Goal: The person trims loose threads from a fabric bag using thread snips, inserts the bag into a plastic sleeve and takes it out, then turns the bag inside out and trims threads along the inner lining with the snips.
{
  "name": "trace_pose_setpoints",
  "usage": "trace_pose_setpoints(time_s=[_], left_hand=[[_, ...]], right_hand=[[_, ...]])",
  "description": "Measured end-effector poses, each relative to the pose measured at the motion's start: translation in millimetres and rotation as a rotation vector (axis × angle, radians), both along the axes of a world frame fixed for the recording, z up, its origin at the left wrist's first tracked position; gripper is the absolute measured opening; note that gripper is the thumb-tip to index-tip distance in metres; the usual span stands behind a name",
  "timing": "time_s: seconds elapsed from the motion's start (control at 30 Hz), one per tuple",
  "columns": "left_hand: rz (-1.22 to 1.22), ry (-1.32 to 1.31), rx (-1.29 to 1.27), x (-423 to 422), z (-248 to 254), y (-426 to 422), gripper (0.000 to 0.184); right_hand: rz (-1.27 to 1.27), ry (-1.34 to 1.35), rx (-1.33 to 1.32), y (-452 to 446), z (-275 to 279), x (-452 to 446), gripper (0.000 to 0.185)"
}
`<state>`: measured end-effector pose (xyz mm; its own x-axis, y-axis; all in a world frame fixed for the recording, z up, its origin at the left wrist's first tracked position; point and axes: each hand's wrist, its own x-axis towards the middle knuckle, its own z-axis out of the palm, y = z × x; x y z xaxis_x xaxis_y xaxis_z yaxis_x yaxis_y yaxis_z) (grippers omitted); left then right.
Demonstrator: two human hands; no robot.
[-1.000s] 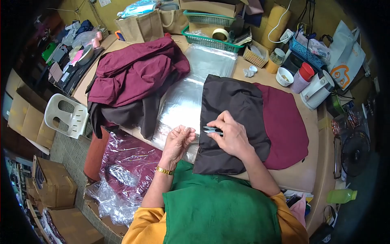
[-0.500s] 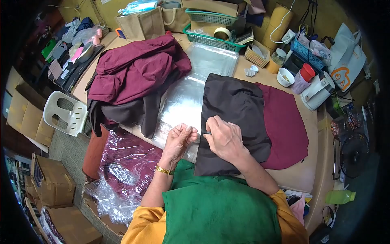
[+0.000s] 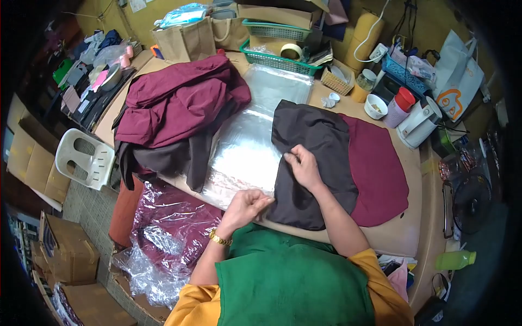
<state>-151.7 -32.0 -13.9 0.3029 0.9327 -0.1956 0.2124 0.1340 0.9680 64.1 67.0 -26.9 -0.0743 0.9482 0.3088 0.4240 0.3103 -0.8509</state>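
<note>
A black and maroon cloth piece (image 3: 318,182) lies folded on the table, its black part toward the left and its maroon part to the right. My left hand (image 3: 247,208) is closed in a pinch at the lower left edge of the black part. Higher along that same edge, my right hand (image 3: 304,168) pinches the black fabric between thumb and fingers. Clear plastic bags (image 3: 247,144) lie flat in a stack just left of the cloth. A heap of maroon and black garments (image 3: 176,103) rests farther left.
Green baskets (image 3: 280,62) stand at the back. Along the right side are a white bowl (image 3: 375,107), a lilac cup (image 3: 398,115) and a white kettle (image 3: 418,126). A plastic-wrapped maroon bundle (image 3: 174,223) sits below the table's left edge, near a white chair (image 3: 84,158).
My right hand has moved up along the black edge, and my left hand has come down and slightly right. The cloth's left edge has shifted and now curves. A small dark thing at my right fingers no longer shows.
</note>
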Motion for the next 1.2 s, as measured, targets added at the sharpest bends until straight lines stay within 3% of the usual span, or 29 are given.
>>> trace_pose_setpoints(time_s=[0.07,0.17,0.2,0.3,0.37,0.47,0.53,0.63,0.67,0.7,0.77,0.8,0.9,0.97,1.03,1.1,1.17,1.2], left_hand=[[0.057,0.211,0.188,-7.2,10.9,-2.8,0.013],[0.282,0.219,0.649,-14.1,13.3,9.8,0.029],[0.246,0.118,0.498,-14.0,18.3,14.4,0.036],[0.304,0.066,0.397,14.4,20.5,30.1,0.040],[0.315,0.049,0.465,45.6,8.2,37.9,0.053],[0.262,0.161,0.473,69.6,-3.9,45.0,0.037],[0.059,0.189,0.305,67.1,8.8,40.0,0.027],[0.253,0.147,0.445,34.9,9.4,22.4,0.039],[0.370,0.104,0.270,-11.9,21.0,5.8,0.040],[0.519,-0.017,0.261,-37.2,20.1,-0.6,0.026],[0.640,0.173,0.508,-76.9,39.2,-14.3,0.011],[0.753,0.284,0.656,-77.4,49.7,-18.5,0.017],[0.784,0.757,0.989,-81.0,65.2,-31.4,0.031],[0.330,0.096,0.173,-74.0,57.7,-41.9,0.035],[-0.187,0.117,-0.088,-45.1,46.6,-39.8,0.034],[-0.411,0.068,-0.321,1.6,29.5,-42.0,0.036],[-0.524,0.056,-0.419,32.4,14.2,-37.5,0.039],[-0.499,-0.073,-0.428,41.6,6.0,-38.0,0.039]], right_hand=[[-0.074,0.042,0.004,11.4,1.1,15.6,0.026],[-0.114,0.119,0.012,18.9,-1.6,23.4,0.029],[-0.116,0.171,0.013,20.4,-3.9,22.9,0.030],[-0.120,0.157,0.059,20.5,-9.3,17.8,0.032],[-0.128,0.146,0.071,19.9,-12.2,17.9,0.032],[-0.154,0.145,0.065,15.9,-6.9,21.3,0.033],[-0.173,0.157,0.049,15.5,-4.8,27.5,0.032],[-0.170,0.116,0.019,17.5,-8.6,34.5,0.030],[-0.234,0.216,0.050,20.5,-10.0,34.5,0.030],[-0.300,0.312,0.084,24.2,-9.9,35.4,0.030],[-0.311,0.351,0.039,27.5,-10.8,40.6,0.032],[-0.311,0.326,0.036,27.1,-11.3,39.6,0.031],[-0.290,0.300,0.095,26.5,-14.4,30.9,0.028],[-0.328,0.128,0.030,16.5,-1.7,20.4,0.023],[-0.283,0.067,0.024,10.1,-0.3,7.7,0.022],[-0.170,0.011,-0.017,-3.5,16.0,-6.1,0.020],[-0.058,-0.045,-0.046,-11.4,26.2,-14.1,0.023],[-0.017,-0.040,-0.071,-10.7,28.0,-17.0,0.025]])
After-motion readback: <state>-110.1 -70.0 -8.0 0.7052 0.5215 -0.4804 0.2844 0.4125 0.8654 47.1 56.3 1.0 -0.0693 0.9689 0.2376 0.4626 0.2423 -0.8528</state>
